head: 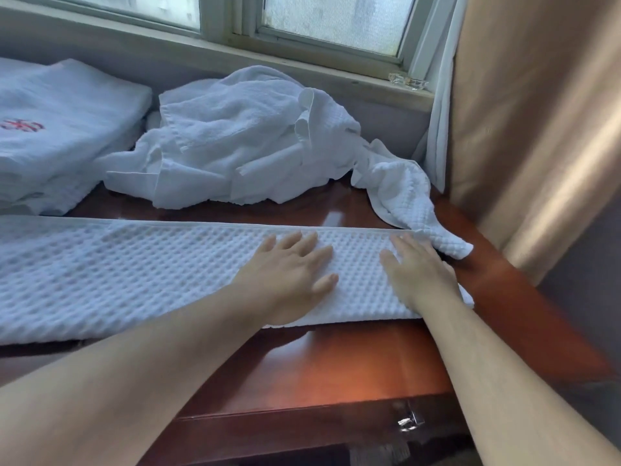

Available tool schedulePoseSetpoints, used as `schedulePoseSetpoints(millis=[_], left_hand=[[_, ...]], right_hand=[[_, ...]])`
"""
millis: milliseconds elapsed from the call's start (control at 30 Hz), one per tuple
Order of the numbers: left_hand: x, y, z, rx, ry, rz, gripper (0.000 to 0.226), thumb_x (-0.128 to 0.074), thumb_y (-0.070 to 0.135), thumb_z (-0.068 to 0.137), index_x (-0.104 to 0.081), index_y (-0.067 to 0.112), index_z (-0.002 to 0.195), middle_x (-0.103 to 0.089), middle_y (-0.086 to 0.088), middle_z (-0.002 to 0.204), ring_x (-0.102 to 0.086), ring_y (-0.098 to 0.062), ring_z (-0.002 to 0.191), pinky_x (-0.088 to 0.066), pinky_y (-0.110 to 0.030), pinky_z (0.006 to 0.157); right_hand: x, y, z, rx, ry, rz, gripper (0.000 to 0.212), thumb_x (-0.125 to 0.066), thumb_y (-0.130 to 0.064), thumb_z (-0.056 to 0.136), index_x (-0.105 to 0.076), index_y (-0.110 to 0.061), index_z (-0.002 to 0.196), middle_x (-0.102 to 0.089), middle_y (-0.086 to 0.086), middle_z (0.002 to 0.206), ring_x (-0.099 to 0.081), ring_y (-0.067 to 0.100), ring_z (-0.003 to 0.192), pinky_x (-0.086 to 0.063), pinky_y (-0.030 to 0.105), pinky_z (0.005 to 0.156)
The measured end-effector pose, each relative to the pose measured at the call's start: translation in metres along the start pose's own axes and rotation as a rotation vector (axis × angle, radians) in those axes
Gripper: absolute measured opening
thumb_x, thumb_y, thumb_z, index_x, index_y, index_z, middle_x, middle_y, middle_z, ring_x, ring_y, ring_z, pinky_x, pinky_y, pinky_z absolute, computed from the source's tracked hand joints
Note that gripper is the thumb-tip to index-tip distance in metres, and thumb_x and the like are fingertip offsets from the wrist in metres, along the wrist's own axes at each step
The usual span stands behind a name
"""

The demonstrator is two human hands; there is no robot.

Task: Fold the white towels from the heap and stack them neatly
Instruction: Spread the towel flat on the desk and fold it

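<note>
STEP: smoothing a white waffle-weave towel folded into a long strip on the glossy reddish wooden table | HANDS: left hand and right hand lie flat on its right end, fingers straight, gripping nothing | HEAP: crumpled white towels behind, stack of folded white towels far left | NEXT: likely fold the strip crosswise, edges matched.

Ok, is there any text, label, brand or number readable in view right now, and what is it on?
On the folded stack, a red embroidered mark: too blurred to read; cannot tell whether it is letters or a logo.
No text visible on the waffle towel under the left hand and right hand, the heap or the window frame.
</note>
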State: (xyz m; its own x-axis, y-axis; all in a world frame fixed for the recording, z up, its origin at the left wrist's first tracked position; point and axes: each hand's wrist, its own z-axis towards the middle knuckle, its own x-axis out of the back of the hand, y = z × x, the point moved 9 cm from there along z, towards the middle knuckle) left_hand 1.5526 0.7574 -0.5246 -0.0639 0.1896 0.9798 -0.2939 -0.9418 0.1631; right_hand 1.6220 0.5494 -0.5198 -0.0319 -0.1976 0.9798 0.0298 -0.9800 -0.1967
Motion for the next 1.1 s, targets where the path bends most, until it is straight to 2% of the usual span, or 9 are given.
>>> schedulePoseSetpoints(millis=[133,333,433,567,633,700,833,1000,1100], left_hand=[[0.003,-0.001,-0.005,-0.006,0.040,-0.056,0.076,-0.004,0.068,0.087,-0.025,0.038,0.153,-0.013,0.005,0.166,-0.006,-0.018,0.153,-0.005,-0.045,0.122],[0.001,-0.004,-0.014,-0.011,0.019,-0.042,0.068,-0.011,0.065,0.093,-0.022,0.039,0.154,-0.011,0.006,0.167,-0.005,-0.017,0.153,-0.005,-0.045,0.122],[0.000,-0.008,-0.027,-0.006,0.017,-0.049,0.067,-0.011,0.066,0.094,-0.022,0.039,0.154,-0.011,0.006,0.167,-0.005,-0.016,0.153,-0.004,-0.044,0.121],[0.007,-0.011,-0.032,0.019,0.015,-0.125,0.056,-0.022,0.058,0.100,-0.036,0.036,0.150,-0.024,0.006,0.163,-0.014,-0.017,0.151,-0.009,-0.043,0.120],[0.014,-0.010,-0.030,0.016,0.046,-0.176,0.046,-0.030,0.048,0.103,-0.046,0.030,0.143,-0.038,0.005,0.154,-0.026,-0.018,0.145,-0.017,-0.039,0.117],[0.019,-0.017,-0.033,0.023,0.082,-0.219,0.044,-0.036,0.042,0.104,-0.046,0.028,0.145,-0.040,0.005,0.154,-0.030,-0.019,0.144,-0.020,-0.037,0.117],[0.022,-0.045,-0.051,0.034,0.073,-0.030,0.047,-0.028,0.049,0.100,-0.044,0.035,0.142,-0.040,0.008,0.151,-0.029,-0.018,0.141,-0.023,-0.041,0.116],[0.001,-0.050,-0.049,0.096,-0.104,-0.013,0.061,-0.011,0.059,0.100,-0.010,0.039,0.157,0.000,0.003,0.168,0.005,-0.021,0.154,0.001,-0.051,0.122],[0.000,-0.034,-0.037,0.098,-0.108,-0.034,0.060,-0.011,0.057,0.101,-0.010,0.037,0.158,0.000,0.001,0.168,0.006,-0.024,0.154,0.004,-0.052,0.122]], right_hand=[[0.019,0.006,-0.036,-0.089,0.209,0.089,0.040,-0.035,-0.035,0.098,-0.063,-0.017,0.120,-0.056,0.001,0.137,-0.043,0.026,0.132,-0.032,0.045,0.110],[0.032,0.037,-0.122,-0.445,0.510,0.456,0.058,-0.065,-0.033,0.087,-0.050,-0.017,0.140,-0.038,0.015,0.147,-0.033,0.034,0.132,-0.035,0.042,0.105],[0.020,0.053,-0.136,-0.628,0.451,0.841,0.065,-0.067,-0.027,0.084,-0.046,-0.003,0.140,-0.050,0.021,0.139,-0.052,0.035,0.123,-0.046,0.037,0.090],[0.022,0.049,-0.130,-0.695,0.339,1.469,0.023,-0.063,-0.010,0.087,-0.065,0.000,0.108,-0.069,0.009,0.104,-0.072,0.016,0.078,-0.059,0.028,0.063],[0.020,0.034,-0.120,-0.655,0.191,1.609,0.012,-0.067,-0.014,0.090,-0.068,-0.008,0.101,-0.071,0.008,0.107,-0.071,0.018,0.082,-0.060,0.028,0.068],[0.009,0.022,-0.117,-0.693,0.116,1.631,0.015,-0.073,-0.024,0.088,-0.070,-0.016,0.101,-0.075,0.007,0.101,-0.071,0.019,0.084,-0.058,0.026,0.058],[-0.005,0.016,-0.108,-0.760,0.078,1.359,0.016,-0.072,-0.030,0.086,-0.066,-0.019,0.097,-0.067,-0.002,0.079,-0.056,0.008,0.055,-0.044,0.019,0.040],[0.023,0.019,-0.088,-0.592,0.355,1.206,0.018,-0.064,-0.026,0.084,-0.064,-0.013,0.097,-0.072,0.003,0.087,-0.071,0.024,0.076,-0.058,0.034,0.063],[0.040,0.015,-0.087,-0.493,0.447,1.443,0.007,-0.066,-0.022,0.086,-0.065,-0.016,0.090,-0.075,0.000,0.088,-0.075,0.021,0.078,-0.056,0.030,0.061]])
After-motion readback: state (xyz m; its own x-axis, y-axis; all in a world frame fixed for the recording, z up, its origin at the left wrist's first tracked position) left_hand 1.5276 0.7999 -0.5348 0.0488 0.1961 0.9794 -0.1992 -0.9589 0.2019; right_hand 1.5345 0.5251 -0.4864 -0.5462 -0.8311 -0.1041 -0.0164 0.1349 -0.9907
